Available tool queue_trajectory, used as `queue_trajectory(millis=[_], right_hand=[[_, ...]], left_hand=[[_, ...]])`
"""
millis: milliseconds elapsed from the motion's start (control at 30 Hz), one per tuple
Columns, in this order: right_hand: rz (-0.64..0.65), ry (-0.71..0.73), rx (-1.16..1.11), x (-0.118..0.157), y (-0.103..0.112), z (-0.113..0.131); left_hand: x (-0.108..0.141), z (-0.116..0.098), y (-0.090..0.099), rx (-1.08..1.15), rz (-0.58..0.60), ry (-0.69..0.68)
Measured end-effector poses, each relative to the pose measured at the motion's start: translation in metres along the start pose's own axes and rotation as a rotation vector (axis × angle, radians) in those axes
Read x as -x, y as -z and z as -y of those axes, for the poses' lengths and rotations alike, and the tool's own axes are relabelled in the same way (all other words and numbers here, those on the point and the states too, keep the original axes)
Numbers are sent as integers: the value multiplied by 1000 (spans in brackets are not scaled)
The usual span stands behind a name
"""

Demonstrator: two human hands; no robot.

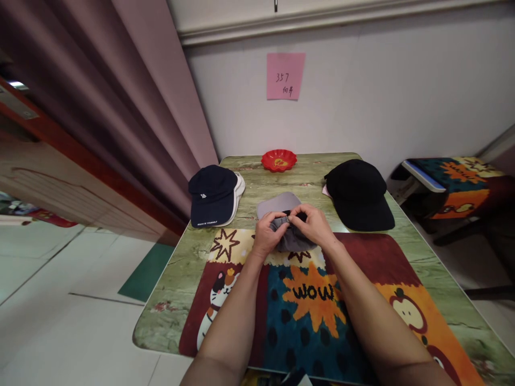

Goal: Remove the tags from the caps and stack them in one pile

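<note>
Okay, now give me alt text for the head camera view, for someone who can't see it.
Left hand and right hand pinch the back of a gray cap over a colorful "WOW" mat. Dark caps lie stacked on others at both sides of the green table; a red dish sits behind.

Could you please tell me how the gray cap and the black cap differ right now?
The gray cap is held by the left hand and right hand; the black cap is untouched.
The gray cap's brim points away from the person, the black cap's toward them.
The gray cap is lighter in color than the black cap.
Both are brimmed caps at the table.
</note>
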State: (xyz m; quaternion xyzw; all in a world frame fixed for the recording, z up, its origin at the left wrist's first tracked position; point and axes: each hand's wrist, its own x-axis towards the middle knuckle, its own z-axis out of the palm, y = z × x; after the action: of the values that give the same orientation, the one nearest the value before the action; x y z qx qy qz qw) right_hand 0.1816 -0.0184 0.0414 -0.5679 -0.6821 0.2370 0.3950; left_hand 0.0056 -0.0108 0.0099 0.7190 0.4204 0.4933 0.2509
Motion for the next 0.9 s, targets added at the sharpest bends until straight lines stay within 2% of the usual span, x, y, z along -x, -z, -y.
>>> queue_trajectory(millis=[233,500,600,733,900], right_hand=[[19,27,-22,1,0,2],[95,105,-36,0,3,-3],[68,101,-85,-1,1,-6],[6,136,-132,-1,-1,-5],[65,203,-103,-1,0,-3]], left_hand=[[0,0,1,43,35,40],[2,2,1,43,121,9],[1,1,2,54,93,21],[-1,1,3,126,-10,90],[-2,4,5,196,-41,150]])
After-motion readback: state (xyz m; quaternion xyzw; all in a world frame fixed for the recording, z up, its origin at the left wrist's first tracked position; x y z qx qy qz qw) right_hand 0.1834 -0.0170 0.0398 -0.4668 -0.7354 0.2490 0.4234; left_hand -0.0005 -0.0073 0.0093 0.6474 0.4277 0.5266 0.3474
